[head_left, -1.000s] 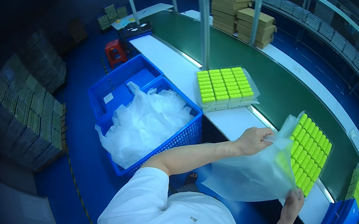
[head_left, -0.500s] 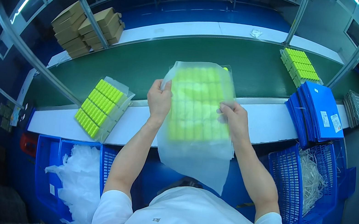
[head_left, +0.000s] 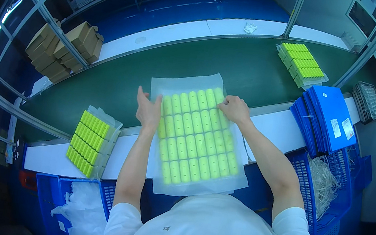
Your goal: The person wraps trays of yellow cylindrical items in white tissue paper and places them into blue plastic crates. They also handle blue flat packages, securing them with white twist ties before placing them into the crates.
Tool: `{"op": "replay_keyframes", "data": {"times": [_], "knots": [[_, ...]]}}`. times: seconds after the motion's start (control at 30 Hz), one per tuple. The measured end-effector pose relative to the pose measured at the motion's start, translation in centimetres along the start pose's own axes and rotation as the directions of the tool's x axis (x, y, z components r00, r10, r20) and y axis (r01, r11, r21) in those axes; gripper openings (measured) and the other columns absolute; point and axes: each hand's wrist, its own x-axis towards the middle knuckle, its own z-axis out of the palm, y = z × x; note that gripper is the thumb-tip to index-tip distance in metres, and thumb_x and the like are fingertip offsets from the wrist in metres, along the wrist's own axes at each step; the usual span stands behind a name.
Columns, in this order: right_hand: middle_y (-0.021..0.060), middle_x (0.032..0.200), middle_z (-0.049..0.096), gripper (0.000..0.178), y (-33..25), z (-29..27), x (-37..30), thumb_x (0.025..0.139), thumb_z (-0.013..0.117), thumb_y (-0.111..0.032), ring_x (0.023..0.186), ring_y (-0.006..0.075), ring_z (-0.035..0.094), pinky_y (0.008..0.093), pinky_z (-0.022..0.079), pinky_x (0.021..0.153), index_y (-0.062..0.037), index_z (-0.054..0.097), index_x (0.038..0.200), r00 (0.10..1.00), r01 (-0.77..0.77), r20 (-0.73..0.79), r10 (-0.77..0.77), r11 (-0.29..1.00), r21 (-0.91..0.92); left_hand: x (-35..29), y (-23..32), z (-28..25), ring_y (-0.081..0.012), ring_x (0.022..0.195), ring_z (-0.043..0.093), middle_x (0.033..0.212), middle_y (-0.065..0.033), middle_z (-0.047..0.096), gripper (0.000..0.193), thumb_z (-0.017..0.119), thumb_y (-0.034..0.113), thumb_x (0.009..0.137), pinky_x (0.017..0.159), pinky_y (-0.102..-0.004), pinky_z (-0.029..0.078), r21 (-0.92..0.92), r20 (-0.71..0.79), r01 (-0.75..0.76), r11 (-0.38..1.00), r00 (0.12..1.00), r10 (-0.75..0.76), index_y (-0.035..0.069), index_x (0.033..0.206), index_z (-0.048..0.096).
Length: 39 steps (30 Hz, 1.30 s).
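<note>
In front of me lies a tray of yellow-green cylinders (head_left: 197,138) in rows, covered by a thin translucent sheet (head_left: 188,84) that reaches past the tray's edges. My left hand (head_left: 149,110) is at the tray's left edge, with a finger stretched upward and apart from the rest. At the upper right corner my right hand (head_left: 235,110) is closed, its fingertips pinching the sheet's edge; whether the tray's rim is in the pinch too is hidden.
Stacked trays of yellow-green cylinders stand at left (head_left: 88,142) and far right (head_left: 300,64). Blue folders (head_left: 326,116) lean on the right of the white ledge. Below are a blue bin (head_left: 47,194) with translucent sheets and a blue basket (head_left: 302,168) of pale strips. Cardboard boxes (head_left: 80,43) stand far left.
The covered tray has come down and nearer, and the sheet now lies flatter over the cylinders. My left hand has loosened its grip on the sheet; my right hand has shifted to the upper right corner.
</note>
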Motion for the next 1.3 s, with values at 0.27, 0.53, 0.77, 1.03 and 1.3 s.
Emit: {"op": "replay_keyframes", "data": {"times": [0.27, 0.53, 0.77, 1.03, 1.3], "knots": [[0.0151, 0.099, 0.073, 0.042, 1.6, 1.4, -0.1, 0.079, 0.071, -0.042, 0.097, 0.0362, 0.068, 0.0462, 0.054, 0.085, -0.0063, 0.070, 0.102, 0.991, 0.128, -0.056, -0.118, 0.964, 0.233, -5.4, -1.5, 2.0, -0.0415, 0.147, 0.026, 0.156, -0.0257, 0.033, 0.068, 0.058, 0.044, 0.097, 0.122, -0.0543, 0.017, 0.250, 0.491, -0.669, 0.700, 0.711, 0.504, 0.000, 0.147, 0.041], [0.0084, 0.104, 0.068, 0.025, 21.3, -13.1, -11.5, 0.082, 0.077, -0.025, 0.101, 0.0316, 0.064, 0.0423, 0.052, 0.088, -0.0100, 0.069, 0.100, 0.548, 0.492, -0.762, -0.345, 0.870, -0.039, -6.0, 0.5, 1.6, -0.0379, 0.147, 0.028, 0.156, -0.0234, 0.035, 0.064, 0.060, 0.036, 0.097, 0.122, -0.0502, 0.019, 0.316, 0.367, -0.610, 0.727, 0.785, 0.499, 0.001, 0.148, 0.042], [0.0184, 0.133, 0.055, 0.065, 51.2, -30.9, -16.6, 0.076, 0.081, -0.039, 0.124, 0.0360, 0.055, 0.0477, 0.047, 0.102, -0.0057, 0.062, 0.129, 0.292, -0.394, -0.840, 0.457, 0.858, 0.330, -17.3, 22.1, 7.6, -0.0186, 0.111, 0.061, 0.129, -0.0120, 0.059, 0.044, 0.061, 0.010, 0.099, 0.096, -0.0329, 0.048, -0.714, 0.306, -0.170, 0.679, 0.796, 0.521, 0.001, 0.141, 0.050], [0.0150, 0.132, 0.056, 0.071, 56.8, -33.3, -15.9, 0.069, 0.086, -0.043, 0.125, 0.0341, 0.055, 0.0495, 0.047, 0.103, -0.0050, 0.066, 0.125, 0.517, -0.493, -0.613, 0.597, 0.794, 0.357, -34.5, 38.8, 26.9, -0.0281, 0.098, 0.069, 0.119, -0.0196, 0.063, 0.055, 0.064, 0.020, 0.098, 0.089, -0.0380, 0.057, -0.539, 0.838, 0.452, 0.710, 0.375, 0.397, -0.013, 0.138, 0.044], [0.0108, 0.128, 0.059, 0.045, 55.5, -29.7, -19.7, 0.076, 0.079, -0.040, 0.124, 0.0300, 0.051, 0.0474, 0.040, 0.102, -0.0091, 0.075, 0.108, 0.460, -0.406, -0.828, 0.321, 0.905, 0.125, -37.6, 42.1, 33.2, -0.0225, 0.085, 0.069, 0.101, -0.0164, 0.068, 0.044, 0.066, 0.021, 0.096, 0.069, -0.0348, 0.060, -0.461, 0.837, 0.390, 0.797, 0.491, 0.243, -0.013, 0.123, 0.054]]}}
